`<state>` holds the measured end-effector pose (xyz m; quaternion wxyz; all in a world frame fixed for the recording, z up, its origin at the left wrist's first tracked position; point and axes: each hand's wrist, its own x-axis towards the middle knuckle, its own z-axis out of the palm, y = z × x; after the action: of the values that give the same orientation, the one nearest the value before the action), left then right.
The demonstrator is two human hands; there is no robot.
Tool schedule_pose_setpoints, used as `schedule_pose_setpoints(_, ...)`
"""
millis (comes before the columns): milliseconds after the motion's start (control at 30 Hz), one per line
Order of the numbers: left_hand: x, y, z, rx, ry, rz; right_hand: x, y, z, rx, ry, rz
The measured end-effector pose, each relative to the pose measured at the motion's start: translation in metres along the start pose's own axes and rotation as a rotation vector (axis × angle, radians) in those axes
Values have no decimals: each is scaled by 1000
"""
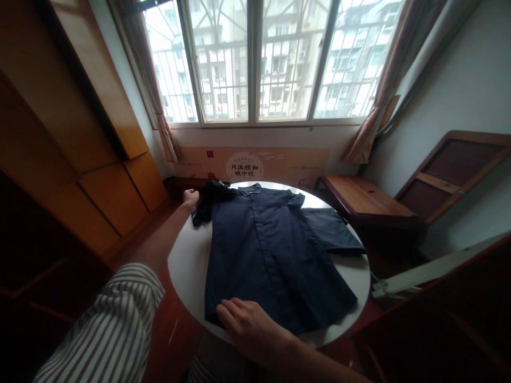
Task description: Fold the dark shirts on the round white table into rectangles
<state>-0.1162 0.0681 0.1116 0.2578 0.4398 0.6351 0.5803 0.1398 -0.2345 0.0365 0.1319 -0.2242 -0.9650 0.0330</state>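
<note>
A dark navy short-sleeved button-front shirt (pixel 259 250) lies spread, front up, on a round white table (pixel 181 255), its collar towards the window. My left hand (pixel 191 199) reaches to the far left edge, its fingers closed on a bunched black cloth (pixel 215 196) beside the shirt's shoulder. Whether that cloth is a separate garment is not clear. At the near left corner of the hem, my right hand (pixel 245 322) has its fingers curled over the shirt's edge. Another dark folded cloth (pixel 333 231) lies partly under the shirt's right side.
Behind the table runs a printed panel (pixel 275 164) below a barred window (pixel 255 64). A low wooden bench (pixel 365 197) stands to the right with a leaning wooden frame (pixel 451 175). Tall wooden cabinets (pixel 107 197) line the left side.
</note>
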Motion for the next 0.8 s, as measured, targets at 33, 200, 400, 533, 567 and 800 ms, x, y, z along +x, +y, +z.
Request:
schedule_pose_setpoints(33,-6,-3,-2,60,16,14,1,-5,-1,23,1,-17)
schedule_pose_setpoints(200,-77,-16,-20,482,-260,544,-46,6,-21,183,40,99)
schedule_pose_setpoints(400,-228,-25,-60,600,-1004,749,-167,75,-22,47,-23,357)
schedule_pose_setpoints(533,-289,-43,-75,676,-1326,842,-218,111,-4,-142,-8,405)
schedule_pose_setpoints(567,-294,-48,-76,716,-1331,841,-223,116,-2,-189,23,404)
schedule_pose_setpoints(800,-281,-48,-92,645,-1430,604,-204,108,-17,-175,116,369)
